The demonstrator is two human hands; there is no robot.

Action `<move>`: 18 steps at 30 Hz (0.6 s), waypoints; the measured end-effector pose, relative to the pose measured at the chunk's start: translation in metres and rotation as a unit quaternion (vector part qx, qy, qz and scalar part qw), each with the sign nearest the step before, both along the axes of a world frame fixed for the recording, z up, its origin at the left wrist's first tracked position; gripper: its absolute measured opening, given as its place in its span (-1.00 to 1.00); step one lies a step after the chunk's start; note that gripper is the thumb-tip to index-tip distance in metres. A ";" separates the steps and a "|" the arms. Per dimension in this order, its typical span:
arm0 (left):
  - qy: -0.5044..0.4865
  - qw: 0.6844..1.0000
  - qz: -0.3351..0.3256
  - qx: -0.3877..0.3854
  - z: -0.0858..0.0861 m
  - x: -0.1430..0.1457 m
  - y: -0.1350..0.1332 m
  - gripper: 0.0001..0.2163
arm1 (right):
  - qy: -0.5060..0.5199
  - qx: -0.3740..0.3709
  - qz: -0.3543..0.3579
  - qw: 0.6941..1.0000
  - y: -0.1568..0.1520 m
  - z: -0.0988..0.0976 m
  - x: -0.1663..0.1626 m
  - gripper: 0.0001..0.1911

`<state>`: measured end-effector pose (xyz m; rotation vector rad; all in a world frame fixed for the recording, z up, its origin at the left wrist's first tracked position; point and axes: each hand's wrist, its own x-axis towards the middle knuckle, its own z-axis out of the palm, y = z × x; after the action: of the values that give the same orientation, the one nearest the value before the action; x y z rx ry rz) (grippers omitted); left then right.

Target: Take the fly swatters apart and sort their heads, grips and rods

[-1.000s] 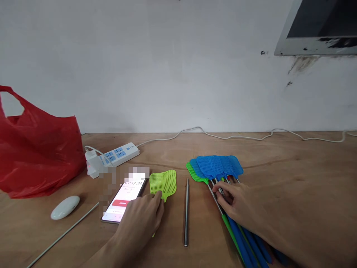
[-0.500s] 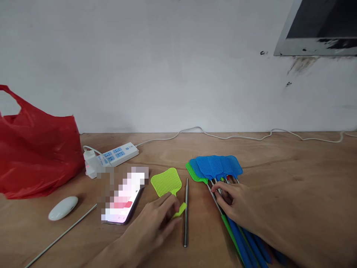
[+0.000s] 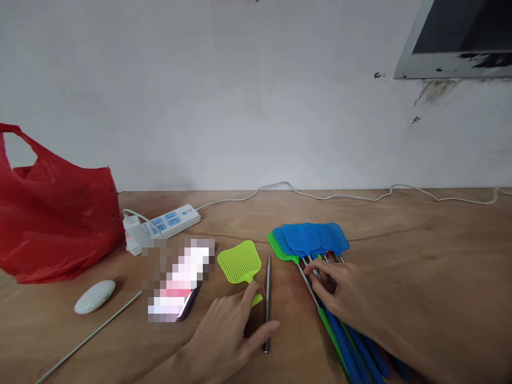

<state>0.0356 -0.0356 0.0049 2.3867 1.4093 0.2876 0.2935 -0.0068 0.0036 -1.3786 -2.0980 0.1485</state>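
My left hand [image 3: 228,328] reaches over a yellow-green mesh fly swatter head [image 3: 240,262], its index finger at the neck and its thumb spread out across a thin metal rod [image 3: 268,288]. A small yellow-green piece [image 3: 257,300] shows beneath that index finger. On the right, my right hand [image 3: 338,290] has its thumb and index finger curled round the metal shafts of a bundle of fly swatters [image 3: 306,237]. Several of their heads are blue and the leftmost is green. Blue and green handles [image 3: 352,346] run toward me, partly hidden under the right forearm.
A red plastic bag [image 3: 60,213] stands at the left. Beside it are a white power strip [image 3: 180,220] with a plugged-in charger, a white oval device [image 3: 95,296] and a partly blurred phone [image 3: 188,280]. A white cable [image 3: 340,198] runs along the wall.
My left hand's fingers have loosened, and the thumb has swung right over the metal rod. The right hand stays on the swatter bundle.
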 end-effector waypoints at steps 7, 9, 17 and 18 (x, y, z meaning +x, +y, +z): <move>0.077 0.996 0.037 -0.028 0.005 0.006 0.000 -0.73 | -0.007 -0.007 0.003 1.000 0.002 -0.002 -0.001 -0.83; 0.085 0.995 0.028 -0.034 0.009 0.006 0.000 -0.82 | -0.008 -0.006 0.002 1.000 0.002 -0.002 -0.001 -0.83; 0.060 0.997 -0.047 -0.002 0.006 -0.003 0.005 -0.87 | 0.008 -0.015 0.017 1.000 0.002 -0.001 0.000 -0.81; 0.049 0.998 -0.051 0.002 0.005 -0.004 0.005 -0.87 | 0.013 -0.018 0.020 1.000 0.002 -0.001 0.000 -0.81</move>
<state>0.0314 -0.0304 0.0100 2.4961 1.3240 0.1495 0.2938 -0.0048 0.0025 -1.3497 -2.1110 0.2200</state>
